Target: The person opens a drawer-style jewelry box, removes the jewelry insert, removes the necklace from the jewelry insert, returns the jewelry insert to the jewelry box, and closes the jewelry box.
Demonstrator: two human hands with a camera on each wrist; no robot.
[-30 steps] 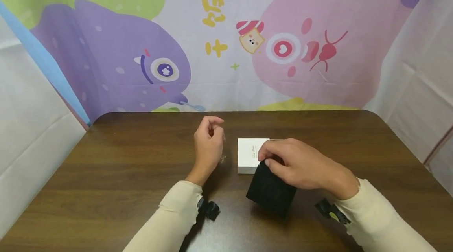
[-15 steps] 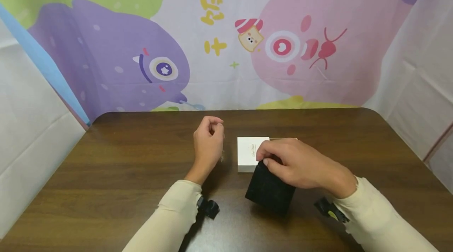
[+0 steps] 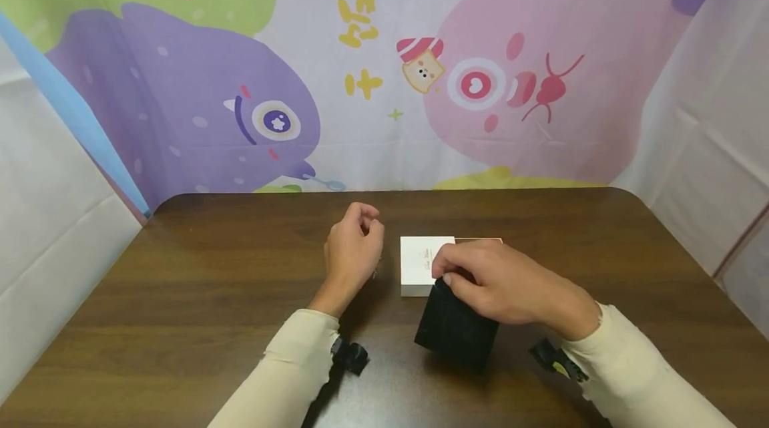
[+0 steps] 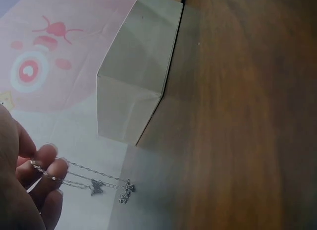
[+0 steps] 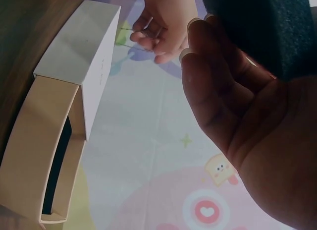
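A thin silver chain with small charms (image 4: 96, 187) hangs from my left hand (image 3: 354, 248), pinched in its curled fingers; one charm looks like a butterfly. My right hand (image 3: 510, 284) holds a square black pad with a felt-like surface (image 3: 456, 331) by its upper edge, thumb against finger, so that it tilts down over the table. Between and beyond the hands lies a white box (image 3: 414, 258) with fine gold lettering. Its cream drawer (image 5: 34, 145) sticks partly out of the white sleeve, and dark material shows inside it. In the head view the right hand covers most of the drawer.
The dark wooden table (image 3: 198, 294) runs back to a cartoon-printed cloth (image 3: 384, 154). Pale cloth walls (image 3: 709, 167) stand on both sides. A small black camera (image 3: 351, 356) is strapped to the left wrist, and another (image 3: 555, 361) to the right.
The left hand has turned slightly, so more of its fingers shows. The right hand, black pad and box look nearly unchanged, apart from a small shift of the whole head view.
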